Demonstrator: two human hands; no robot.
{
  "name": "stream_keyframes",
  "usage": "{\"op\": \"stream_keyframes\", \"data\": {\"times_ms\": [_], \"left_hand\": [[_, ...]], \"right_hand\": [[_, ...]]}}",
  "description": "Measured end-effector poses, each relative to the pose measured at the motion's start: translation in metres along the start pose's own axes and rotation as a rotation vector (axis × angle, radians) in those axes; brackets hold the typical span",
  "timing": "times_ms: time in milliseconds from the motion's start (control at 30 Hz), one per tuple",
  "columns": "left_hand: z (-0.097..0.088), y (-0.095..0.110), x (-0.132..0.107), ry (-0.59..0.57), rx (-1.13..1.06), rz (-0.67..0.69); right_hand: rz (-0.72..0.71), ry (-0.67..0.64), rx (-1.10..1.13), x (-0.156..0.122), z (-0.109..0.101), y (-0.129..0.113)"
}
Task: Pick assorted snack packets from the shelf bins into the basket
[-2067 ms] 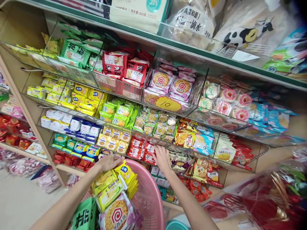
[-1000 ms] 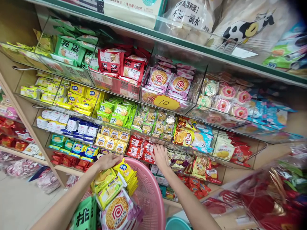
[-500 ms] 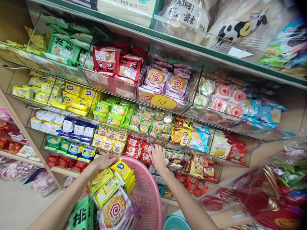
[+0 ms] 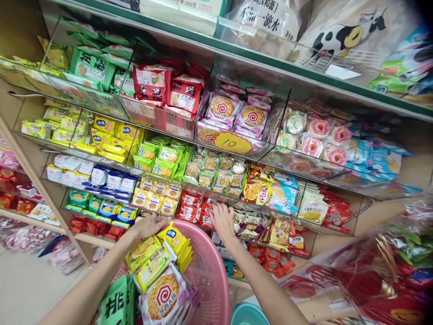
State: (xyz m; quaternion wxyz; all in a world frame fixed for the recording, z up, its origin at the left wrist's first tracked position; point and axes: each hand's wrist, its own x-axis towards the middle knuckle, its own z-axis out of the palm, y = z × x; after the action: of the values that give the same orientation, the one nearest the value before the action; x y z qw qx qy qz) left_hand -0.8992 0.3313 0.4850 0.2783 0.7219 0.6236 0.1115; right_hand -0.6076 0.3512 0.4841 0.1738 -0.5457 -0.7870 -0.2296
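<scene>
My left hand (image 4: pixel 150 226) is closed on the far left rim of a pink plastic basket (image 4: pixel 221 275); its fingertips are partly hidden. Packaged snacks fill the basket's left side: yellow packets (image 4: pixel 174 239), lemon-yellow packets (image 4: pixel 154 266), pink-white round-biscuit packs (image 4: pixel 164 295) and green packs (image 4: pixel 117 300). My right hand (image 4: pixel 223 222) reaches to the lower shelf, its bent fingers pressed together on red snack packets (image 4: pixel 207 212). Its fingertips are partly hidden among them. Purple-and-cream packets (image 4: pixel 250 224) lie just right of that hand, and yellow cookie packs (image 4: pixel 155 198) stand to the left.
Glass-fronted shelves rise ahead, with red bags (image 4: pixel 152 85), green bags (image 4: pixel 89 67) and a yellow price tag (image 4: pixel 232 142). A turquoise tub (image 4: pixel 250 314) stands right of the basket. Plastic-wrapped goods (image 4: pixel 365 275) crowd the right side. Tiled floor (image 4: pixel 20 289) shows at lower left.
The view has shifted slightly, so the shelves sit a little further right. Both hands keep nearly the same places, and the basket's contents look the same.
</scene>
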Motion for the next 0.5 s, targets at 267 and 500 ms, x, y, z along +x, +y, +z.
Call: {"op": "stream_keyframes", "data": {"times_ms": [267,500], "left_hand": [[-0.001,-0.001,-0.001,-0.004,0.030,0.007],[-0.003,-0.001,-0.004,0.016,0.038,0.003]], "right_hand": [[-0.033,-0.022,0.032,-0.002,-0.006,0.000],[0.050,0.020,0.317,-0.017,-0.034,0.005]]}}
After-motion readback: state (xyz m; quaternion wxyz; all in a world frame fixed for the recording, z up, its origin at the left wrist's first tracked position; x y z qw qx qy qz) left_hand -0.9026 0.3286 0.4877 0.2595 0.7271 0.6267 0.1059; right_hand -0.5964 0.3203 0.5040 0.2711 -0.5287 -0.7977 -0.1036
